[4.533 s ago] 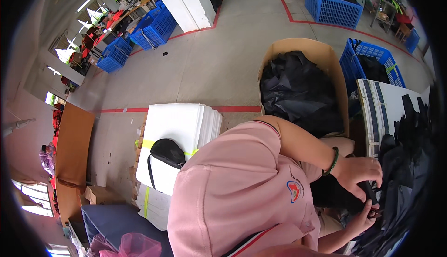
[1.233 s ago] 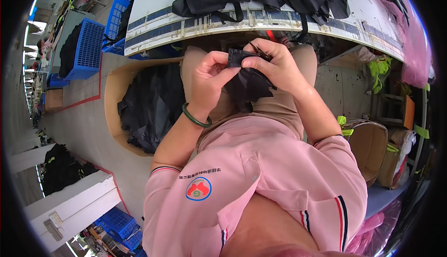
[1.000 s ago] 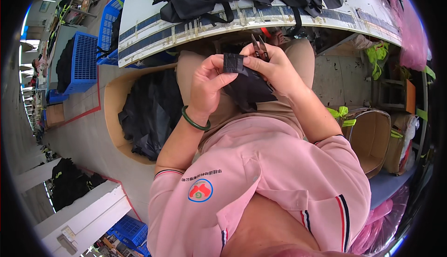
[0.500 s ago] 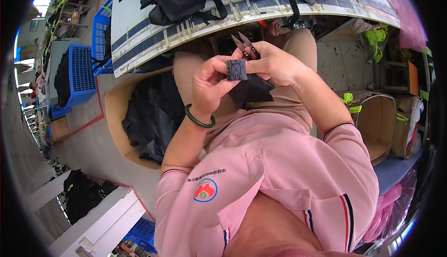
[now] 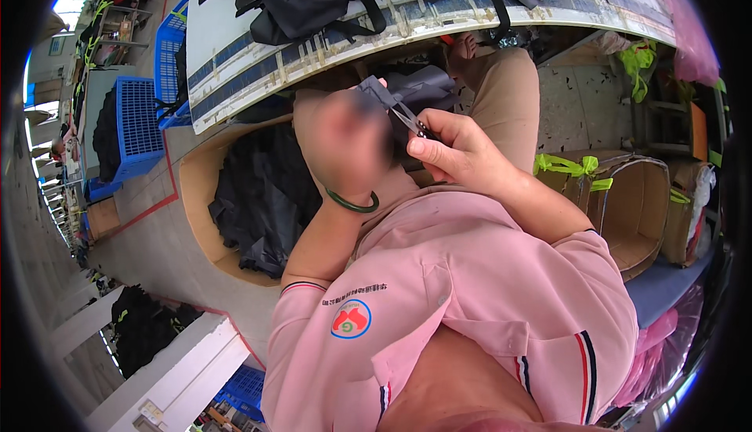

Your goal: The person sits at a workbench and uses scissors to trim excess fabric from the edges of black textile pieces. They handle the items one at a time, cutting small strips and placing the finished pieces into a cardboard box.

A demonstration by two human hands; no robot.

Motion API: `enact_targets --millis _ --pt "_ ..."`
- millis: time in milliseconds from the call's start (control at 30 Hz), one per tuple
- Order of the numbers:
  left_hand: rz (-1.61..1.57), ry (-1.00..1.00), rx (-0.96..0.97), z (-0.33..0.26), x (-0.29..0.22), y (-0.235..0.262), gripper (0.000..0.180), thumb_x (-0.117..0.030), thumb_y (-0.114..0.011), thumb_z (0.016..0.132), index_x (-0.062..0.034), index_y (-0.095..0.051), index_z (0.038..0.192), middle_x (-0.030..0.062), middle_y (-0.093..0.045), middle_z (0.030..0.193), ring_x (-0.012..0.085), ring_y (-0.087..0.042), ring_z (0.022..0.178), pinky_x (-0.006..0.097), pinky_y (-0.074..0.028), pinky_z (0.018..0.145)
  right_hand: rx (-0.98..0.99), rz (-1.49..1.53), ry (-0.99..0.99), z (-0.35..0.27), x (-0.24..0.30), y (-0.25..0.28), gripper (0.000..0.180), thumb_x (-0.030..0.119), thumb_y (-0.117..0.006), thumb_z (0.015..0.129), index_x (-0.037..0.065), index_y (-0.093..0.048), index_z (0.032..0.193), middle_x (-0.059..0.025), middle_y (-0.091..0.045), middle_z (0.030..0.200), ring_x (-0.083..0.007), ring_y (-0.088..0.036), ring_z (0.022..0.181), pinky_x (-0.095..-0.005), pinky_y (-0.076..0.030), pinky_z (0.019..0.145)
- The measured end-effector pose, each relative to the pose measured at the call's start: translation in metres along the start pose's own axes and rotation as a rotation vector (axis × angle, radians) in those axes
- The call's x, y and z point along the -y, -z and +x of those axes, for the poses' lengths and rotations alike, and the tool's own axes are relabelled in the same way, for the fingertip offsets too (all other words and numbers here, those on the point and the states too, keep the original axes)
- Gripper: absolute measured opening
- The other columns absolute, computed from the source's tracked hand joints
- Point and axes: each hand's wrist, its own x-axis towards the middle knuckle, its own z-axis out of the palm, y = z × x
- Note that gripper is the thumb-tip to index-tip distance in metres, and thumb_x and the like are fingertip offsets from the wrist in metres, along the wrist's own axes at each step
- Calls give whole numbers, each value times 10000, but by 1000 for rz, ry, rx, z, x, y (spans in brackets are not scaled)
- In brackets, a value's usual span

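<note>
My left hand (image 5: 354,130), with a dark green bangle on the wrist, is mostly smeared, but a fingertip shows at the edge of a black fabric piece (image 5: 419,86). The hand holds that piece up above my lap, its loose part hanging out toward the table. In my right hand (image 5: 454,146) is a pair of small thread snips (image 5: 405,114), fingers wrapped round the dark handle. The blades point up and left and lie against the fabric's near end, beside my left hand. Whether they touch a thread cannot be made out.
Black fabric pieces (image 5: 321,1) are heaped on the white table (image 5: 227,87) ahead, its edge above my knees. A cardboard box (image 5: 205,197) of black fabric stands at my left. Blue crates (image 5: 137,130) are farther left; an open carton (image 5: 630,216) is at right.
The snips have swung from pointing away, tucked in my right hand, to lying blades-on at the fabric. My right hand has let go of the fabric and lowered; the piece has turned outward.
</note>
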Motion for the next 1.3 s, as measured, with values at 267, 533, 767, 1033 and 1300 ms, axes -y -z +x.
enact_targets --millis 267,533,767,1033,1300 --pt "43 -61 111 -6 11 5 210 124 -572 759 17 -565 940 191 -623 1057 203 -651 805 321 -533 757 -136 -204 181 9 -4 -7 371 356 -685 850 18 -543 794 12 -464 562 -48 -433 492 -243 -339 433" --pt "61 -102 140 -6 12 6 179 84 -619 773 19 -561 930 206 -615 1062 196 -643 785 317 -537 734 -194 -277 207 4 4 -8 397 368 -710 822 10 -543 782 -19 -461 558 -76 -411 500 -267 -356 449" --pt "56 -116 126 -6 5 -1 162 61 -655 776 17 -571 907 196 -617 1072 187 -621 894 323 -497 838 -247 -388 335 4 0 -11 386 344 -725 810 11 -535 770 -48 -445 571 -108 -384 520 -271 -369 469" --pt "140 -146 192 -6 6 3 143 68 -628 807 -1 -558 912 191 -624 1080 188 -573 923 308 -463 810 -257 -457 402 4 1 -8 373 326 -715 820 2 -536 775 -66 -454 569 -132 -393 503 -288 -374 460" --pt "128 -196 187 -4 8 1 166 103 -626 784 22 -569 918 196 -615 1076 193 -621 940 307 -500 843 -260 -401 326 1 0 -7 356 319 -705 828 -8 -567 797 -75 -452 562 -140 -376 502 -301 -372 462"
